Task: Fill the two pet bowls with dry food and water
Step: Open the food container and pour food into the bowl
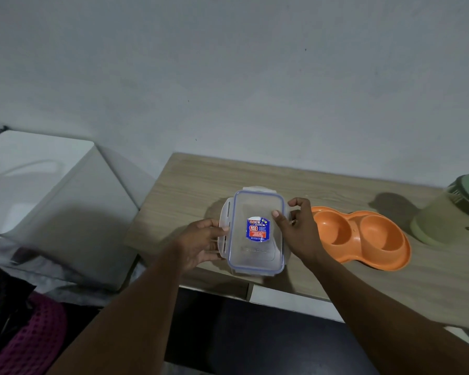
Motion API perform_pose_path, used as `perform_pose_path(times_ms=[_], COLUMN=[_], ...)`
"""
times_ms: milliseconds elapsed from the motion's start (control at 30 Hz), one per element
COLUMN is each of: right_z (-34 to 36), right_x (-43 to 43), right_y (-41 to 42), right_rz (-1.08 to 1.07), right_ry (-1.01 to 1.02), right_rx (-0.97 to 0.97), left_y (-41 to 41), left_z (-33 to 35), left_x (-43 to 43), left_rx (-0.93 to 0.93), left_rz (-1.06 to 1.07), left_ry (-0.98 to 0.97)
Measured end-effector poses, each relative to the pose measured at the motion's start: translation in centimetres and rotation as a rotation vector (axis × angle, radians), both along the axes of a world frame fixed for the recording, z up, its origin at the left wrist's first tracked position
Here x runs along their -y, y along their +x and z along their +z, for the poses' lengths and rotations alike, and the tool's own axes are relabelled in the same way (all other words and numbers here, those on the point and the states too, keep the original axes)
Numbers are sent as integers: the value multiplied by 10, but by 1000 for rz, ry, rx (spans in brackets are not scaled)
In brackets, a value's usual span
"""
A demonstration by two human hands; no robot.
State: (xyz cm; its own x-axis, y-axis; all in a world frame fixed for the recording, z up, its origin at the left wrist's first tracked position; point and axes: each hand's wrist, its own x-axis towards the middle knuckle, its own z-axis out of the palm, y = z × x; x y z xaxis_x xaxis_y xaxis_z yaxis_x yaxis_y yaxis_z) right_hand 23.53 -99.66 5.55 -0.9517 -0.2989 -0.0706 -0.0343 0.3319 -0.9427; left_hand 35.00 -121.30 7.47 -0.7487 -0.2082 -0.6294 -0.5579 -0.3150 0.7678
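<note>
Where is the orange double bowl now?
In the head view the orange bowl lies on the wooden table, right of the clear box, beside the right hand.

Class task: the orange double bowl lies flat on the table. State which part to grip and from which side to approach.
Grip the orange double bowl at its narrow waist, pinching the near and far rims from above. It lies flat on the table, and the waist sits midway between the two wells, so it should lift level.

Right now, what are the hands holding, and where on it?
Both hold the clear plastic container, lid on: left hand on its left side flap, right hand at its right edge, thumb on the lid.
</note>
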Motion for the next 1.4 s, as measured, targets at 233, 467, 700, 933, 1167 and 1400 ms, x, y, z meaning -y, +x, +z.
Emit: perform_pose_path(times_ms=[233, 467, 700, 933, 1167, 1400], right_z=[6, 15, 14, 55, 114, 106], right_x=[-2, -3, -5, 13, 47, 96], right_y=[-4, -15, -13, -17, -48, -16], right_rz=[-17, 93, 6, -22, 64, 211], right_ry=[-24, -120, -227, -252, -475, -262], right_rx=[78, 241, 372, 245, 595, 651], left_y=[-3, -4, -3, -19, -44, -3], left_z=[5, 9, 13, 34, 94, 91], left_x=[-2, -2, -4, -1, 29, 83], left_rx=[-41, -79, -82, -142, -219, -300], left_rz=[44, 69, 23, 81, 438, 501], left_ry=[68, 134, 146, 76, 104, 192])
